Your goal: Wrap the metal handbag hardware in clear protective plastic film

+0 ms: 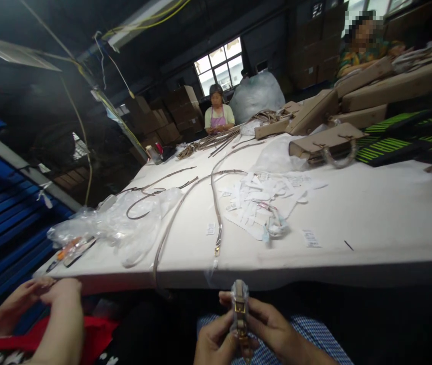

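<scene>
Buckled strap [240,295], just one, left hand [215,338] and right hand [280,332], fingers [262,310] closed on it

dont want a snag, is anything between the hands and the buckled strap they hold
Thin clear plastic around the buckled strap seems to lie between it and the left hand and right hand; no other barrier shows.

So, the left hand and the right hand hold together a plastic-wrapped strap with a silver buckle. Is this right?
Not fully: the buckle is gold-coloured, not silver, as the head view shows. The left hand and the right hand do hold the plastic-wrapped strap together.
</scene>
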`<state>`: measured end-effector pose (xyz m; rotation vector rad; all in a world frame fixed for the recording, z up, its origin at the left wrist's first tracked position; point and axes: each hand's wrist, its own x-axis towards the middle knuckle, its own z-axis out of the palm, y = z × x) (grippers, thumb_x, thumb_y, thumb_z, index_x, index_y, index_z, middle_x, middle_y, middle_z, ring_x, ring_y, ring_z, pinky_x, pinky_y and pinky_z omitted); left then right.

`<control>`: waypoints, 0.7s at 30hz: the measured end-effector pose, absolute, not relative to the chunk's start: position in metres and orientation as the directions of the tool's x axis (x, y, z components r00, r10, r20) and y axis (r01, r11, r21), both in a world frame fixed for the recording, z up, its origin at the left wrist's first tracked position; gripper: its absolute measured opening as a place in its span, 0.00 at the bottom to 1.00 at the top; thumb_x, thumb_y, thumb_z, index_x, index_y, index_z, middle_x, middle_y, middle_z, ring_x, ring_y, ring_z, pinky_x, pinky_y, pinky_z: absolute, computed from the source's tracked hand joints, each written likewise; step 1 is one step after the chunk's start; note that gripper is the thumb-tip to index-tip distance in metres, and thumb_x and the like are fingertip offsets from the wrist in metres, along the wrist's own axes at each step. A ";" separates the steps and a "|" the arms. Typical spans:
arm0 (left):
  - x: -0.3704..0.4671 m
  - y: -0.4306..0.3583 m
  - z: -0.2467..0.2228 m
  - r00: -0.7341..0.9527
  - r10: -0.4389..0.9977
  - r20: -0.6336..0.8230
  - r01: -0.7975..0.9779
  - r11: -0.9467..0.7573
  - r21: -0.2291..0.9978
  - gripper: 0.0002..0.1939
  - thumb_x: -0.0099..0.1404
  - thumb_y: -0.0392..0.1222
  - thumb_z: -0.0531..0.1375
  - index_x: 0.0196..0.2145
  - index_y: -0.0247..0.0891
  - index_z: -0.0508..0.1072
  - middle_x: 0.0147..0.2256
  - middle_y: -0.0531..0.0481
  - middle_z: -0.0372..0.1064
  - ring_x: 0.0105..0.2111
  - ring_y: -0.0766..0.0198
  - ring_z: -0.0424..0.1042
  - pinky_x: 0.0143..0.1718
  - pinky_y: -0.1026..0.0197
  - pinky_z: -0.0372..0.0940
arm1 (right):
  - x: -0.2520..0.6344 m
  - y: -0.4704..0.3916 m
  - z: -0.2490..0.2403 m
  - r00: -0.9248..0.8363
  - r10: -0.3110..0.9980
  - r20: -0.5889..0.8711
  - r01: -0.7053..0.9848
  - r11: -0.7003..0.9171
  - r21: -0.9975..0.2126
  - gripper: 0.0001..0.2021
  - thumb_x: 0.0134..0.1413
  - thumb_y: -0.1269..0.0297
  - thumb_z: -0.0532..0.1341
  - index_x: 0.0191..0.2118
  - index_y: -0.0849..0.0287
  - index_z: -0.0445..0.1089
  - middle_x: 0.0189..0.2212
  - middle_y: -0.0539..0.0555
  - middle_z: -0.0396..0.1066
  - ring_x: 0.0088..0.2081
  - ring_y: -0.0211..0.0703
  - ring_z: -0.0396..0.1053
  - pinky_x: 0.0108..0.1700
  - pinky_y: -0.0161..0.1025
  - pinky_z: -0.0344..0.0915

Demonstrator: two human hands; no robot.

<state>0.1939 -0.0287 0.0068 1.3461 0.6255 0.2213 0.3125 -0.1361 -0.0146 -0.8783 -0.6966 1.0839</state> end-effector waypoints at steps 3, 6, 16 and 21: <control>0.197 -0.033 0.008 0.783 0.559 -0.273 0.161 0.242 0.957 0.28 0.50 0.60 0.68 0.39 0.33 0.81 0.26 0.43 0.76 0.22 0.61 0.72 0.27 0.59 0.70 | 0.305 -0.129 -0.020 0.481 0.876 0.041 -0.333 0.226 -0.915 0.19 0.60 0.53 0.60 0.55 0.49 0.71 0.50 0.55 0.74 0.46 0.52 0.73 0.53 0.50 0.66; 0.199 -0.034 0.011 0.758 0.606 -0.242 0.125 0.230 0.965 0.25 0.51 0.57 0.69 0.38 0.33 0.81 0.28 0.42 0.76 0.23 0.60 0.73 0.27 0.60 0.70 | 0.298 -0.125 -0.028 0.659 0.751 0.051 -0.194 0.235 -0.952 0.16 0.55 0.53 0.64 0.48 0.49 0.77 0.43 0.54 0.78 0.42 0.54 0.75 0.49 0.50 0.70; 0.191 -0.011 0.029 0.660 0.723 -0.202 0.044 0.232 0.972 0.24 0.51 0.53 0.70 0.41 0.33 0.80 0.31 0.42 0.77 0.30 0.53 0.78 0.32 0.58 0.72 | 0.442 -0.123 0.020 0.462 0.782 0.418 0.692 -0.024 -0.721 0.20 0.55 0.74 0.58 0.49 0.46 0.75 0.49 0.51 0.75 0.51 0.51 0.71 0.55 0.51 0.65; 0.191 -0.020 0.019 0.637 0.750 -0.180 -0.017 0.247 0.969 0.24 0.50 0.55 0.70 0.38 0.32 0.81 0.28 0.43 0.76 0.27 0.53 0.77 0.29 0.57 0.71 | 0.509 -0.084 0.052 0.019 0.975 0.222 0.785 0.123 -0.608 0.14 0.52 0.73 0.60 0.41 0.50 0.77 0.55 0.49 0.71 0.57 0.47 0.66 0.58 0.45 0.59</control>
